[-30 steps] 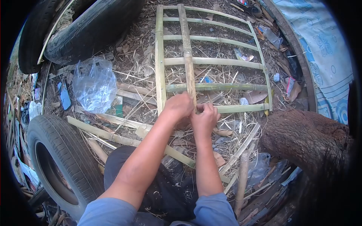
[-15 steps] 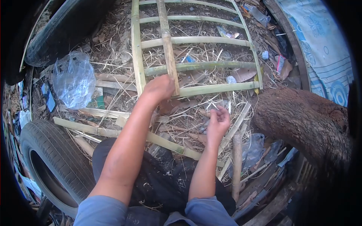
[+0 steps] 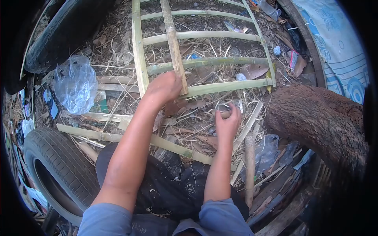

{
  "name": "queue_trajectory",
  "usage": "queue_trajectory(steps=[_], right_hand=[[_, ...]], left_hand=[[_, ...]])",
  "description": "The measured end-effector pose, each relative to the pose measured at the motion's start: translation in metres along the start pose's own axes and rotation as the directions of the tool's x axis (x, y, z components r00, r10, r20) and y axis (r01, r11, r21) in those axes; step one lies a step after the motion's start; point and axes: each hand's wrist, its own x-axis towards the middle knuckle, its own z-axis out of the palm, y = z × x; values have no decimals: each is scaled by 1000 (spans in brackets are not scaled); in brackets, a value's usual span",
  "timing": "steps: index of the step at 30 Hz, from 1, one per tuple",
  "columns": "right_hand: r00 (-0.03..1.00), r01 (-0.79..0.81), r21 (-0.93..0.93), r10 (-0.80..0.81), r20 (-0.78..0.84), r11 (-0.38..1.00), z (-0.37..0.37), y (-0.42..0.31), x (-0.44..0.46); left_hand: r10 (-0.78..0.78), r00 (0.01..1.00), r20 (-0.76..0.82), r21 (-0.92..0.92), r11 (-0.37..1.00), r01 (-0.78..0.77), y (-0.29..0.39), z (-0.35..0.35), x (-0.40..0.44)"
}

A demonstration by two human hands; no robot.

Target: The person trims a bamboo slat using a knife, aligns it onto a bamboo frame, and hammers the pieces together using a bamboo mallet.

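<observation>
Left hand (image 3: 164, 87) is clasping the bamboo slat (image 3: 172, 43), seemingly steadying the lattice (image 3: 208, 34), while right hand (image 3: 229, 117) is cupping loosely, its hold unclear.

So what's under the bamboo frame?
Through gaps in the bamboo frame: soil, straw, a brown leaf and a colourful wrapper. Whatever lies directly beneath the slats or your left hand is covered.

No readable text, labels, brands, numbers or signs in view.
</observation>
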Motion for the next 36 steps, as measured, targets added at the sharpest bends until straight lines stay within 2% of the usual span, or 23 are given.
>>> queue_trajectory(steps=[1,3,4,11,13,14,15,16,17,18,19,20,21,22,24,27,28,30,31,32,34,36], right_hand=[[1000,-1,0,1,0,1000,0,4,1],[992,129,-173,-126,24,977,-1,7,2],[993,102,-232,-85,83,967,-4,5,2],[993,113,-221,-102,62,969,-9,6,-3],[975,156,-232,-111,194,960,-19,0,-7],[951,117,-112,-78,300,987,-26,1,-8],[953,115,-120,-76,294,986,-36,-7,-6],[919,-95,-29,98,381,995,-47,-18,-4],[842,-308,44,251,478,950,-53,-24,-2],[910,-273,143,208,358,951,-55,-21,1],[911,-274,142,210,354,951,-55,-14,10],[985,-40,57,30,170,998,-51,-4,22],[984,177,-71,-177,3,982,-45,4,33],[985,172,-73,-173,-2,982,-36,10,45],[983,120,-164,-140,-117,979,-15,18,75],[988,119,-115,-129,-84,986,-1,31,112],[963,210,-155,-232,-139,965,7,35,120],[977,178,-113,-190,-98,977,10,43,131],[987,140,-79,-145,-65,987,5,36,130],[974,155,-165,-179,-138,974,1,30,122],[974,153,-166,-177,-142,974,-8,13,96],[976,158,-101,-171,-134,982,-9,-3,61]], left_hand=[[1,1000,1,1,1000,-1,-1,0,1],[-8,1000,12,-1,1000,8,-2,1,3],[-7,1000,14,-1,1000,7,-2,1,3],[-42,999,23,18,999,42,0,-4,1],[-36,999,22,15,999,35,3,-7,-2],[-48,999,10,29,998,48,6,-9,-4],[-63,998,-1,43,997,63,8,-12,-7],[-60,998,7,28,998,59,8,-13,-7],[-54,998,11,26,998,54,9,-14,-8],[-61,998,9,32,998,60,10,-15,-8],[-68,998,5,39,997,67,11,-15,-9],[-61,998,-14,47,997,61,12,-16,-11],[-58,998,-12,47,997,58,13,-16,-12],[-56,998,-21,54,997,57,15,-16,-14],[-46,998,-39,62,997,48,20,-19,-17],[-26,998,-58,42,999,29,21,-24,-21],[-18,998,-62,26,999,19,20,-23,-20],[-5,998,-56,15,1000,6,17,-20,-18],[-12,999,-49,15,1000,13,18,-20,-18],[-13,999,-42,18,1000,14,20,-22,-19],[-26,999,-36,17,1000,26,23,-23,-20],[2,999,-36,-21,1000,-2,22,-22,-21]])
